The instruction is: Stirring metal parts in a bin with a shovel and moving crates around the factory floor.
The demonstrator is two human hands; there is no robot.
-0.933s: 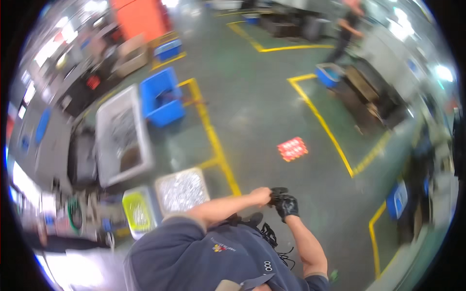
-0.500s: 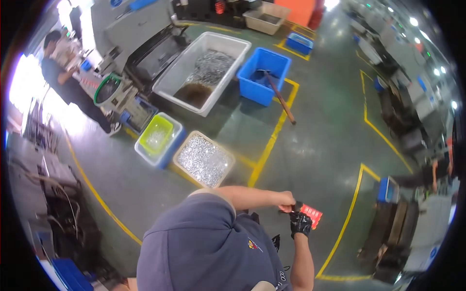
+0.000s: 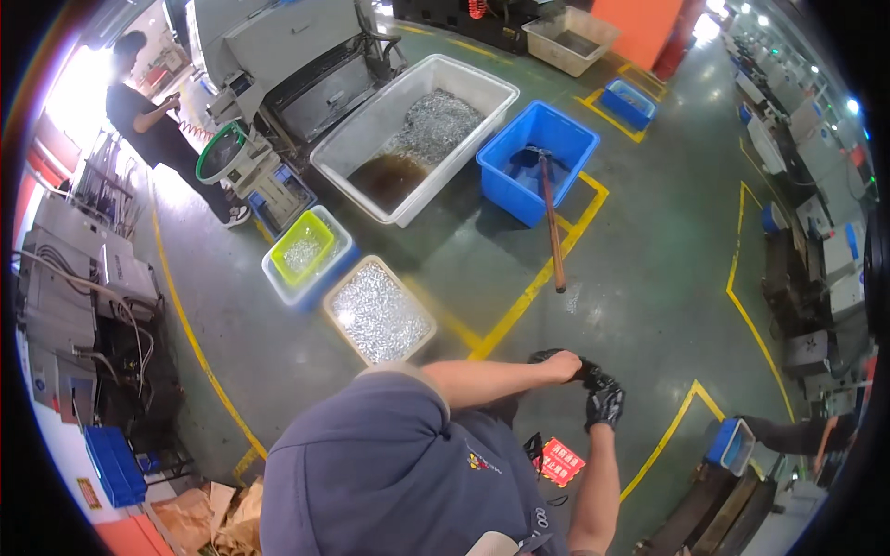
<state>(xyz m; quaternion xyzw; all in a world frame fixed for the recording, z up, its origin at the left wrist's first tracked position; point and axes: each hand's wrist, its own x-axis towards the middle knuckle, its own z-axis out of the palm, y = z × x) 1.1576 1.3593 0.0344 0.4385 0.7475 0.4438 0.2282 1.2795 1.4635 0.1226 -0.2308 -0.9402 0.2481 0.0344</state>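
My left hand (image 3: 562, 367) is bare and reaches across my body, fingers closed on a black glove (image 3: 547, 356). Right beside it, my right hand (image 3: 604, 405) wears a black glove, its fingers curled downward and touching the left hand's end of the glove. Whether the right hand grips anything is hidden. Both hands hover at waist height over a green floor, above my dark blue shirt (image 3: 389, 473).
A tray of silvery metal parts (image 3: 380, 313) lies just ahead, then a yellow-green basket in a pale tub (image 3: 302, 252), a large white tub (image 3: 371, 120) and a blue crate (image 3: 565, 139) with a long-handled tool (image 3: 553, 236). Yellow floor lines (image 3: 528, 296) cross here. A person in black (image 3: 148, 120) stands by machines at left.
The view has swung round, so the bins and tubs now sit closer and larger ahead. My hands stay together at the black glove.
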